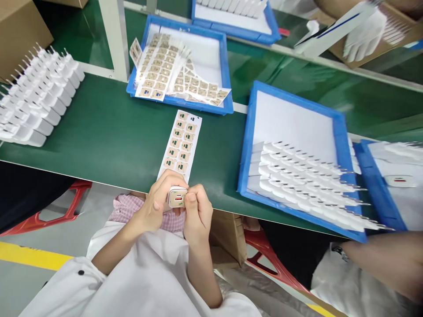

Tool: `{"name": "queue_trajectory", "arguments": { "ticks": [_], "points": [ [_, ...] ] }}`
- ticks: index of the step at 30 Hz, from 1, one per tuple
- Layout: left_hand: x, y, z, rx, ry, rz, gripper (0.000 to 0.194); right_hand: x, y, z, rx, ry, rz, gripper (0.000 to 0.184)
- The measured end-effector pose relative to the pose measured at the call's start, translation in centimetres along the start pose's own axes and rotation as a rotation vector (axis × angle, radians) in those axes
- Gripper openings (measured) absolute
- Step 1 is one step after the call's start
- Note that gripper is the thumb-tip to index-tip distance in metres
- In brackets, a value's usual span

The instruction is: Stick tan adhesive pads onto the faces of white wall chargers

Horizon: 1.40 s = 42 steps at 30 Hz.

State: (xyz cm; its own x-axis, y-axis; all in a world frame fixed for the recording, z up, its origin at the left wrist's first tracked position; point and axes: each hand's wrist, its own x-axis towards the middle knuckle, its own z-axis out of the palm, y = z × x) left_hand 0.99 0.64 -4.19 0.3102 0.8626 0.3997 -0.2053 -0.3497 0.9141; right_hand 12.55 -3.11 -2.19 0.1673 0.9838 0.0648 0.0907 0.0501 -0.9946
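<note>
Just off the table's front edge, my left hand [155, 202] is closed around a white plug charger [171, 192], its port end facing up at me. A tan sticker [177, 203] with cut-outs lies over that end, and a red port shows through it. The thumb and fingers of my right hand [198, 209] close on the charger's right edge, by the sticker's side. Whether they grip the sticker's rim itself, I cannot tell. Right beyond my hands a white sheet [194, 152] of the same tan stickers lies on the green table [109, 127].
A blue tray [180, 103] with sticker sheets stands behind. To the right, another blue tray [246, 145] holds rows of white chargers [297, 176]; more chargers [39, 97] stand at left. A co-worker's gloved hand [365, 35] is across the table, and a co-worker's arm [386, 259] shows at right.
</note>
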Motion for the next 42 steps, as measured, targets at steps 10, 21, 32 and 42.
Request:
{"name": "queue_trajectory", "arguments": {
  "ticks": [10,21,32,42],
  "points": [
    [0.3,-1.1,-0.2,0.123,0.012,0.078,0.073,2.1,-0.8,0.2,-0.102,0.011,0.095,0.053],
    [0.4,-1.0,-1.2,0.264,0.029,0.064,0.057,2.5,-0.9,1.4,-0.173,0.008,0.077,0.050],
    [0.6,-1.0,1.0,0.128,0.354,0.019,0.041,0.5,1.4,2.3,0.281,0.059,0.173,0.062],
    [0.8,-1.7,3.0,0.187,0.027,0.014,0.044,-0.8,2.4,-0.7,0.940,0.066,0.423,0.066]
  ]
}}
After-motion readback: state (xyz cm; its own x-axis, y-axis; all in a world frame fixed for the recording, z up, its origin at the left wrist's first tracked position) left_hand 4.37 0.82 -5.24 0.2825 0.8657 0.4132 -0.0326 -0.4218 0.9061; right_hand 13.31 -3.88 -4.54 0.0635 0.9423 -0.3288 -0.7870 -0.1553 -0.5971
